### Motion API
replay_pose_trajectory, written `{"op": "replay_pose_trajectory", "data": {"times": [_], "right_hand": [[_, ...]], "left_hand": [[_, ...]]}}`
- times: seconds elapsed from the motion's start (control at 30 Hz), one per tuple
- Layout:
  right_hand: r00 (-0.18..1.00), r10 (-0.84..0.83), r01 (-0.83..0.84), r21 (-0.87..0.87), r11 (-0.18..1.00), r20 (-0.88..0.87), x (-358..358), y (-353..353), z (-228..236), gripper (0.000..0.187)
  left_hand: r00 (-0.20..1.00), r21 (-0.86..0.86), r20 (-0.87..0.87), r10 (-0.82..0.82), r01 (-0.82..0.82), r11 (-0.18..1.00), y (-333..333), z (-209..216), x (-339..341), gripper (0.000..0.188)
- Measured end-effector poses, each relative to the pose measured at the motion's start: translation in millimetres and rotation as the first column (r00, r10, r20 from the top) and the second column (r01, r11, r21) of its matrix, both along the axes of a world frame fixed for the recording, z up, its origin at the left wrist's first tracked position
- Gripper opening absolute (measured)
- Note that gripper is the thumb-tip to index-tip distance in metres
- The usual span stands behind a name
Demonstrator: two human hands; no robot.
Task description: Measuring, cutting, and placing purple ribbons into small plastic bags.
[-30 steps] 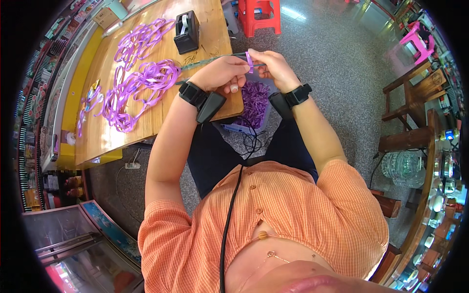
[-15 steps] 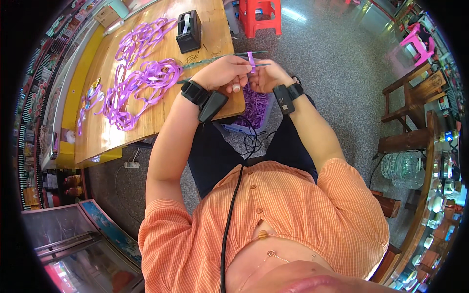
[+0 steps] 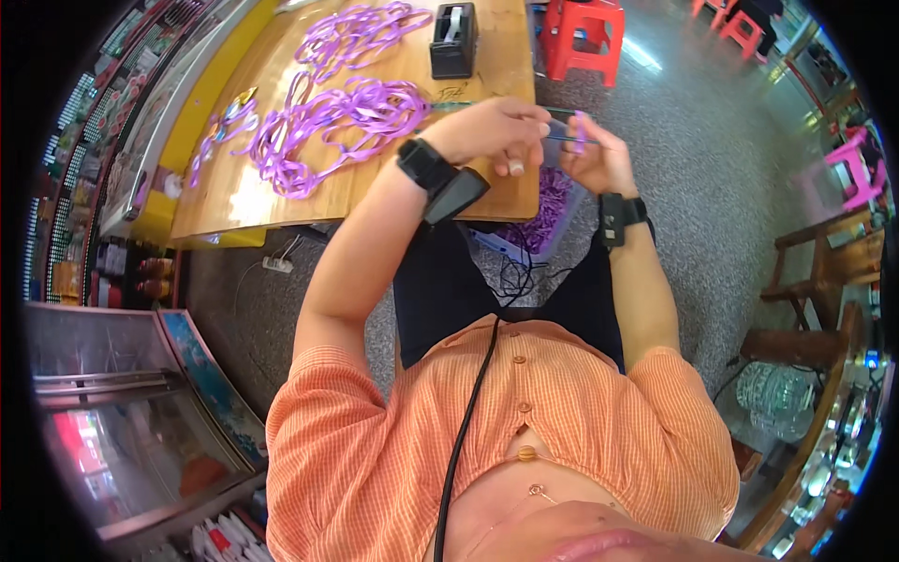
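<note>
Two thin dark rods (image 3: 560, 138) run from the table edge past my left hand (image 3: 492, 133), whose fingers are curled with the fingertips on them. What sits deeper inside those fingers is hidden. At the rods' far ends, my right hand (image 3: 599, 157) is closed on a short purple ribbon piece (image 3: 581, 132) that loops about them. Below both hands, a clear plastic box (image 3: 568, 217) holds many small purple ribbon pieces (image 3: 538, 211). Long loose purple ribbon (image 3: 375, 112) lies in tangled heaps on the wooden table (image 3: 225, 201), left of my left hand.
A black tape dispenser (image 3: 454, 42) stands at the table's far side. Beyond it on the floor is a red stool (image 3: 582, 42). A black cable (image 3: 459, 421) runs down my front. A wooden chair (image 3: 819, 258) and a large clear bottle (image 3: 775, 398) are on the right.
My right hand has moved away from the left hand, rightward, and the purple ribbon piece is now nearer the rod ends. The whole view has shifted, so the table sits farther right.
</note>
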State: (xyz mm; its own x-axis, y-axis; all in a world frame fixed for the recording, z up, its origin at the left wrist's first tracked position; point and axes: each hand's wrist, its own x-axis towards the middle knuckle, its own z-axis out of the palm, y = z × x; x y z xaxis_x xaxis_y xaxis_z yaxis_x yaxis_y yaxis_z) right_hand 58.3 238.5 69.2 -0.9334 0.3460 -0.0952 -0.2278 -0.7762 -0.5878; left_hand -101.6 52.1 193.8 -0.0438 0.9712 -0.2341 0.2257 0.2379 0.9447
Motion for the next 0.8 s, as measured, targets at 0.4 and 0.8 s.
{"op": "replay_pose_trajectory", "data": {"times": [0.4, 0.8], "right_hand": [[0.710, -0.504, -0.034, 0.739, 0.673, 0.492, 14, 31, -56, 0.074], [0.811, -0.288, -0.152, 0.659, 0.737, 0.509, 38, -15, -71, 0.041]], "left_hand": [[0.653, 0.238, -0.460, 0.602, -0.563, 0.792, -69, 18, -182, 0.035], [0.145, 0.218, -0.935, 0.324, -0.486, 0.846, 19, -36, -275, 0.031]]}}
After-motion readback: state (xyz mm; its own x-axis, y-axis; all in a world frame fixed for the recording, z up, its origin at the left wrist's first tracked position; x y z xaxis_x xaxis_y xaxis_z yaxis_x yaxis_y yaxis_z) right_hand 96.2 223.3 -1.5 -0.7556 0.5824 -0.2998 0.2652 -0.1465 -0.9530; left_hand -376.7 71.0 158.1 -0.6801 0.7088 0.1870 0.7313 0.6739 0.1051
